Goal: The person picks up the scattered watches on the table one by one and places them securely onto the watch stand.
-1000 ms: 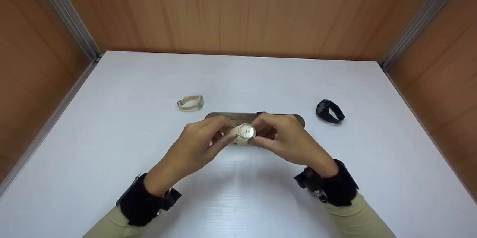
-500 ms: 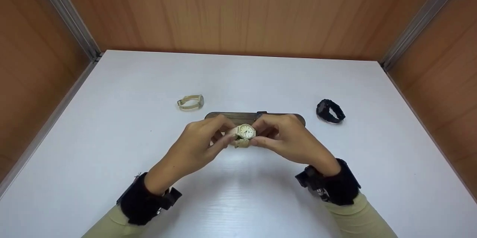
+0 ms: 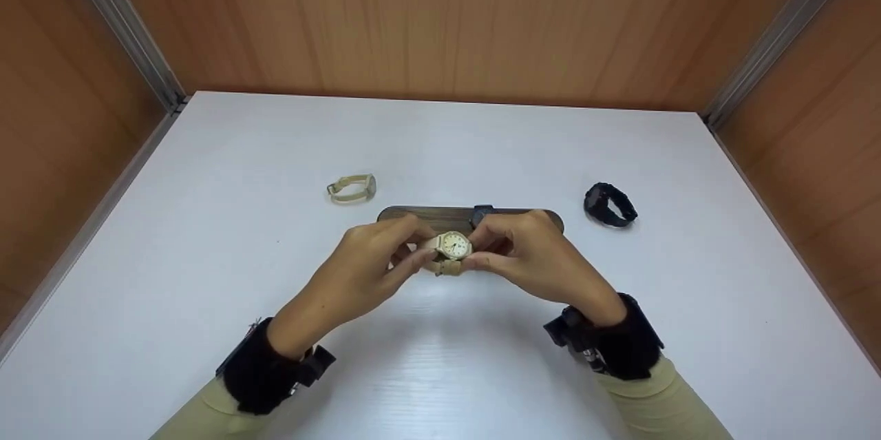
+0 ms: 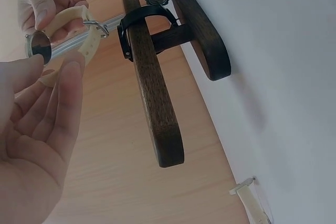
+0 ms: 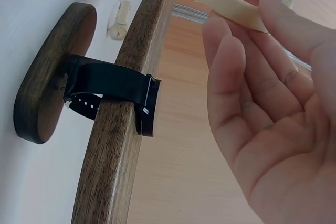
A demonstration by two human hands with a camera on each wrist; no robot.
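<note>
left grip: left hand (image 3: 365, 268) pinched the cream watch (image 3: 453, 245) between thumb and fingertips, on the strap and case side, which left the dial facing up.
right grip: right hand (image 3: 533, 257) pinched the strap's other side, fingers curled; judged a two-point hold to keep the loop steady.
watch position: held clear of the bench (image 3: 206, 254), just in front of the wooden stand (image 4: 157, 93), not touching it.
strap: buckle end (image 4: 100, 27) hung loose near the bar in the left wrist view; cannot tell if fastened.
stand: T-shaped, oval base on the bench, bar raised so straps can loop round it.
on bar: black band (image 5: 113, 85) wrapped round the bar, right of centre.
loose on bench: beige watch (image 3: 352, 189) to the left behind the stand, black watch (image 3: 610, 205) to the right, both well apart from the hands.
</note>
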